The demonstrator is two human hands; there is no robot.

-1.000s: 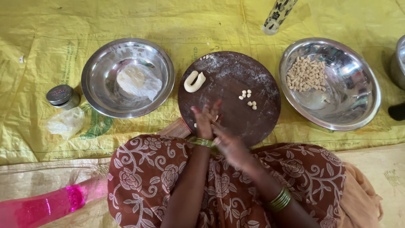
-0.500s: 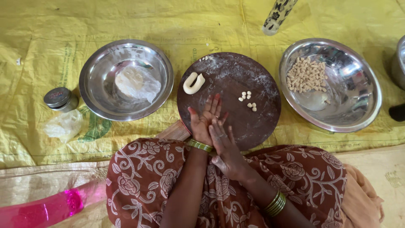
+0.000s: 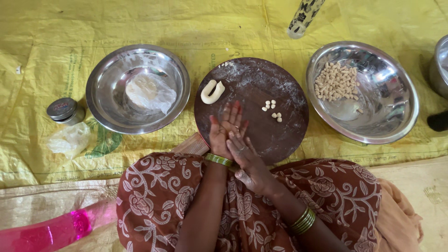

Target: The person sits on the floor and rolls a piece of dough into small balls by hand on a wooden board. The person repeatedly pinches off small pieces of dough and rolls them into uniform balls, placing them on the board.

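Now the left hand (image 3: pixel 224 133) and right hand (image 3: pixel 247 161), fingers flat, are pressing palms together over the near edge of the round board (image 3: pixel 280 135), having slid forward, dough presumably hidden between them.

Yellow mat (image 3: pixel 140 23), dark brown round board (image 3: pixel 280 135), silver bowls (image 3: pixel 107 107), floral brown dress (image 3: pixel 345 196), pink bottle (image 3: pixel 51 231)

home floor kitchen | yellow mat (image 3: pixel 140 23) | steel bowls (image 3: pixel 105 105) | dough board (image 3: pixel 280 135)
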